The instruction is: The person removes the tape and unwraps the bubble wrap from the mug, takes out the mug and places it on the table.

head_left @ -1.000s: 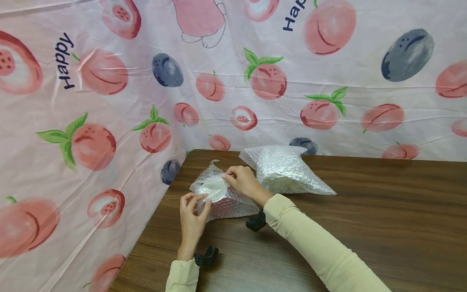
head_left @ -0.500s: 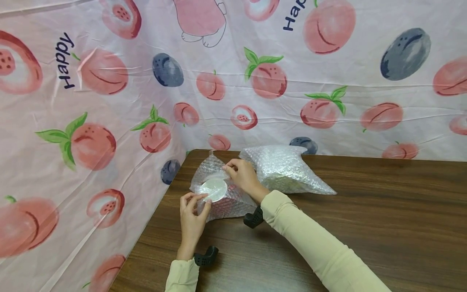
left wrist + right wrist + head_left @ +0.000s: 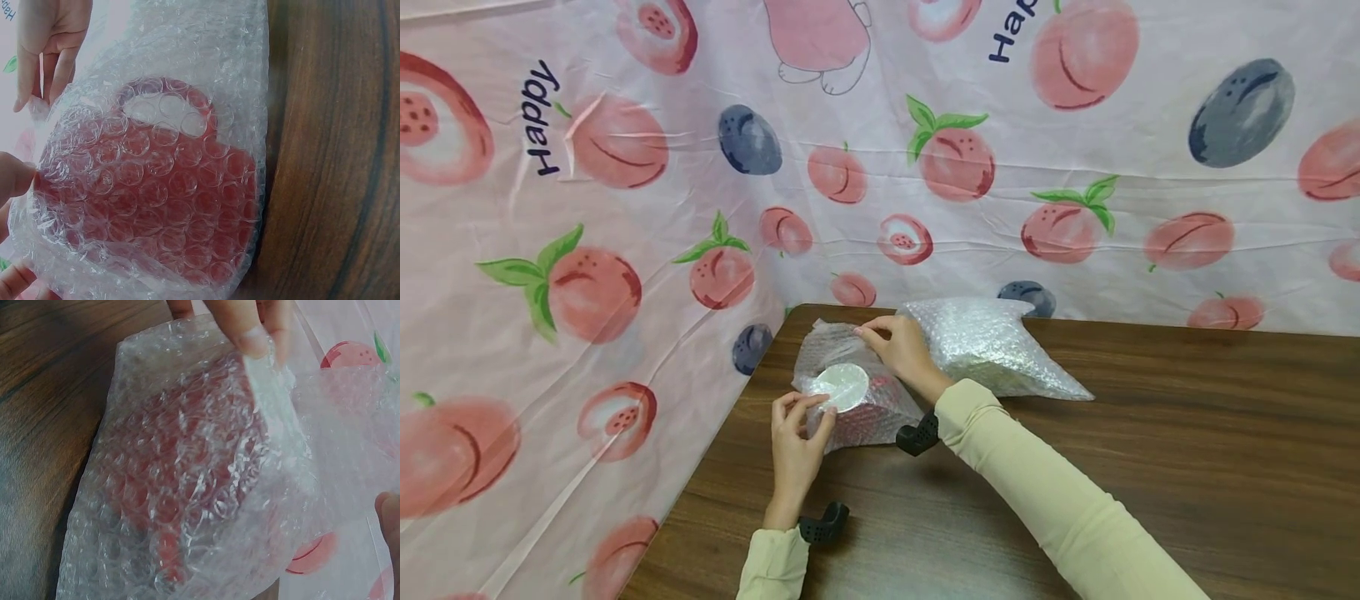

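A red mug (image 3: 156,187) with a loop handle lies inside a clear bubble-wrap bag (image 3: 868,425) at the table's left rear; its pale round end (image 3: 844,387) faces up. My left hand (image 3: 797,454) pinches the bag's near left side, thumb and fingers beside that end. Across from it, my right hand (image 3: 906,354) pinches the bag's loose rear edge between thumb and fingers. In the right wrist view, left fingers (image 3: 240,325) hold the wrap close to the mug, and the right thumb (image 3: 389,512) shows at the edge.
A second bubble-wrap package (image 3: 992,350) sits behind and right of the right hand, close to the table's back edge. The brown wooden table (image 3: 1150,433) extends to the right. A fruit-print cloth (image 3: 955,275) hangs at the back and left.
My right hand has moved slightly up and back with the wrap's loose edge, and the pale round end shows more fully. The left hand stays in about the same place.
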Tool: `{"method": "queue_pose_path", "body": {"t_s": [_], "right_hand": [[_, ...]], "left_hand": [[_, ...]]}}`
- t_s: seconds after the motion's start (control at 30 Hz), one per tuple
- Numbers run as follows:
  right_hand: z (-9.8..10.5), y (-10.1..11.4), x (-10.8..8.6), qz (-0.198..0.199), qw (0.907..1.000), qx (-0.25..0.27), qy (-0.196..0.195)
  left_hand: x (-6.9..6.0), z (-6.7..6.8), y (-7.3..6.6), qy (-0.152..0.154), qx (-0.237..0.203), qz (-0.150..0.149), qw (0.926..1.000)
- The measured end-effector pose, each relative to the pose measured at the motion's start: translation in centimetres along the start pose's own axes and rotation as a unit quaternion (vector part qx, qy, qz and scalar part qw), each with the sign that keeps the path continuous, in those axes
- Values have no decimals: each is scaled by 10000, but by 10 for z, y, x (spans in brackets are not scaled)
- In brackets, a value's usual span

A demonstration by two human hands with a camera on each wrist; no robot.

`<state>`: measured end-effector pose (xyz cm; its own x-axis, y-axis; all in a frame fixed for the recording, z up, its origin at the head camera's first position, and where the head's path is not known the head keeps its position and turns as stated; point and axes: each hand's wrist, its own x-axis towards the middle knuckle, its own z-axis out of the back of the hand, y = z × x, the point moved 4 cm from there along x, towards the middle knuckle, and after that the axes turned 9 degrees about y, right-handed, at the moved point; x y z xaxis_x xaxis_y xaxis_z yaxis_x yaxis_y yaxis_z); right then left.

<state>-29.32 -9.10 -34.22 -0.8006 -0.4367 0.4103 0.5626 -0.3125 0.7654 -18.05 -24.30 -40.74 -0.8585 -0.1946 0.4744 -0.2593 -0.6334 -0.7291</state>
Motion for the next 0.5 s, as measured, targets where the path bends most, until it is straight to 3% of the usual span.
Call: {"method": "queue_pose_path", "body": {"t_s": [0.27, 0.5], "right_hand": [[-2, -5, 1, -449, 9985, 307, -4], [-5, -12, 4, -606, 9964, 592, -14]], "left_hand": [[-1, -2, 1, 11, -19, -29, 10000], [-1, -1, 1, 38, -40, 76, 10000]]}}
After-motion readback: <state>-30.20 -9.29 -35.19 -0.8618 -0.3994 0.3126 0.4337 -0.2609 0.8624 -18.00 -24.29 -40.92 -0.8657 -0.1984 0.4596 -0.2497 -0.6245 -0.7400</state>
